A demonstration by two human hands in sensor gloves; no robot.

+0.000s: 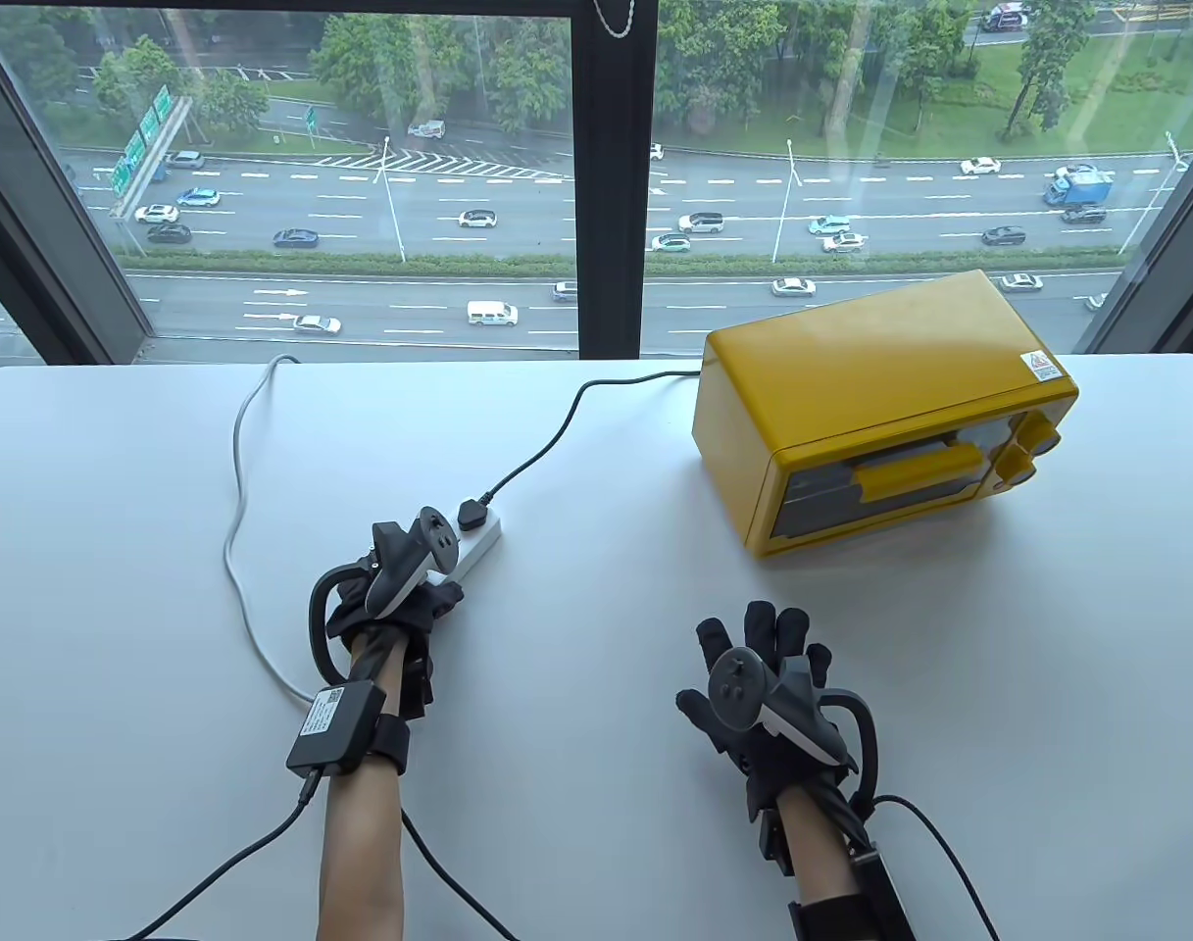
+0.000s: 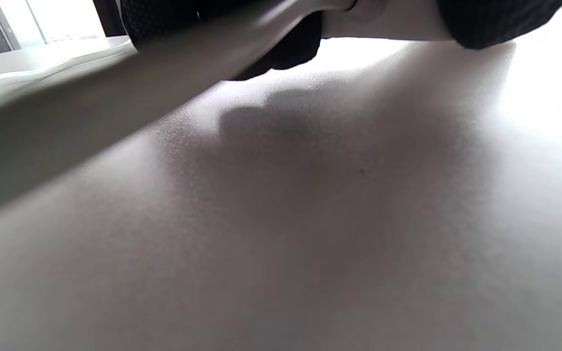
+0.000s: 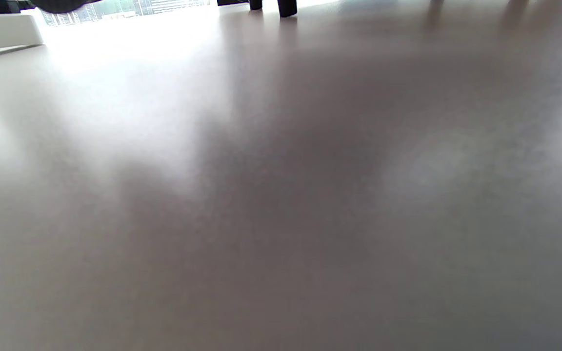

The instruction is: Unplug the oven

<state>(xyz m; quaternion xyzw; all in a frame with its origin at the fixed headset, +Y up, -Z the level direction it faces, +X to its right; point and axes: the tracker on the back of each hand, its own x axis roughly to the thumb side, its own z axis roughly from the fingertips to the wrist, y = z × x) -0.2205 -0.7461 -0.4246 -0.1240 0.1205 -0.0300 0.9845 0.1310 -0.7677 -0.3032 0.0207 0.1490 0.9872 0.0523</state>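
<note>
A yellow oven [image 1: 880,402] stands at the table's back right. Its black cord [image 1: 557,421] runs left to a black plug [image 1: 472,513] seated in the far end of a white power strip [image 1: 471,549]. My left hand [image 1: 400,603] rests on the near end of the strip and grips it; the strip's white body [image 2: 115,92] and gloved fingers [image 2: 281,53] show in the left wrist view. My right hand [image 1: 763,667] lies flat on the table with fingers spread, empty, in front of the oven.
The strip's grey cable [image 1: 238,510] loops left and back to the table's far edge. The white table [image 1: 655,608] ends at a window. The oven's feet [image 3: 286,7] show far off in the right wrist view.
</note>
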